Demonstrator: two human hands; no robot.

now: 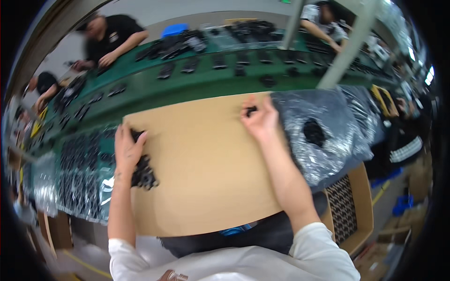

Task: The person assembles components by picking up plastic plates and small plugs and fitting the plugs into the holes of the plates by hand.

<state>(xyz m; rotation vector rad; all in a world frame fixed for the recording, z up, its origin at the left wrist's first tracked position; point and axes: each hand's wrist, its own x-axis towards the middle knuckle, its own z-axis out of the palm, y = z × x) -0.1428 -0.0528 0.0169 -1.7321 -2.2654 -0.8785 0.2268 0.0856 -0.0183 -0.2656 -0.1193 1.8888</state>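
A flat brown cardboard sheet [206, 164] lies across the work surface in front of me. At its left edge my left hand [126, 149] rests with fingers stretched out and the thumb apart. Small black parts [144, 174] are heaped beside that hand, some showing by the thumb; their exact kind is too blurred to tell. Over the sheet's far right corner, my right hand [262, 117] is turned partly palm up, its fingers curled about a small black part [251, 111].
Right of the sheet, a dark plastic bag [293, 112] bears a round cluster of black pieces [314, 132]. Below it stands an open carton [363, 210] with patterned rows inside. Plastic-covered black parts [79, 164] lie left. Beyond, a green conveyor [197, 83] carries black items; people work alongside.
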